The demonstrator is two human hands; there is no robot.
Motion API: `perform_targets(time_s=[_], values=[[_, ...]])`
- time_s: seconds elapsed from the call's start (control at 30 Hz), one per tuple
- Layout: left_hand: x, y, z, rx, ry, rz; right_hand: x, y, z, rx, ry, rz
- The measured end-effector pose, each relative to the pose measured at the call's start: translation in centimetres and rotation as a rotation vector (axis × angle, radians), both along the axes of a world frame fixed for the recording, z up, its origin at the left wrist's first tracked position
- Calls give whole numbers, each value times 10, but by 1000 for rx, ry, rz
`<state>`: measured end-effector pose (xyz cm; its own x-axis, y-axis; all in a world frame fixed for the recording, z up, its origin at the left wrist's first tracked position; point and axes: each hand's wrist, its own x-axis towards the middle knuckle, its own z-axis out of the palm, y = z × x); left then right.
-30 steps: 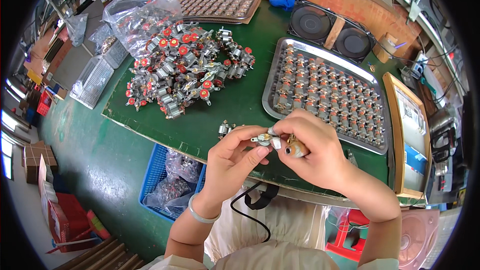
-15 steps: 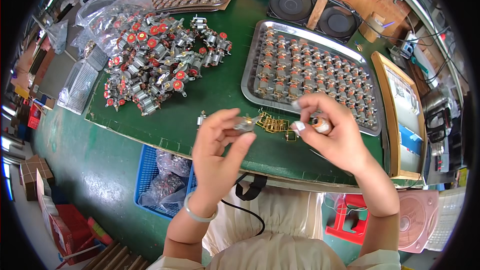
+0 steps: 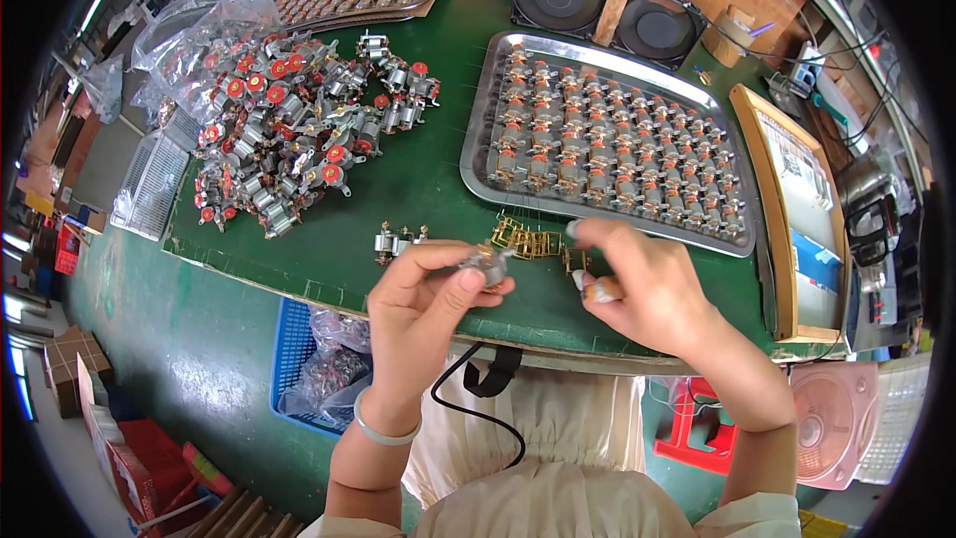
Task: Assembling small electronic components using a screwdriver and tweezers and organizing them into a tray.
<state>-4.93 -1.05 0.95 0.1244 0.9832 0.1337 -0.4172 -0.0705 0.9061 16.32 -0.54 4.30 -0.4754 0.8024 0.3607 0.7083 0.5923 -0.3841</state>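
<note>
While the left hand grasps a small metal part between thumb and fingers, the right hand, at its three o'clock, is curled around a short handle, and I cannot tell if its blurred fingertips also pinch something. The brass frames lie crowded on the counter, at two o'clock from the metal part, so a hasty touch could perhaps tangle or scatter them. If the left fingers loosened, the metal part might slip down toward six o'clock, over the counter's edge.

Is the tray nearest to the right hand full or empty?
Nearly full: rows of small parts cover most of the tray.
</note>
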Motion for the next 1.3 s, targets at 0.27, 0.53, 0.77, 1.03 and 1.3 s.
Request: perform_targets(time_s=[0.27, 0.53, 0.77, 1.03, 1.3], values=[[20, -1, 6, 26, -45, -177, -5, 0, 16, -811, 931, -81], [27, 0, 17, -73, -61, -166, -16, -10, 10, -934, 1204, -103], [31, 1, 17, -30, -52, -118, -19, -11, 6, -963, 1299, -83], [31, 0, 18, -17, -87, -175, -15, -13, 7, -883, 1221, -109], [29, 2, 18, -65, -58, -191, -12, -15, 10, -686, 1034, -51]])
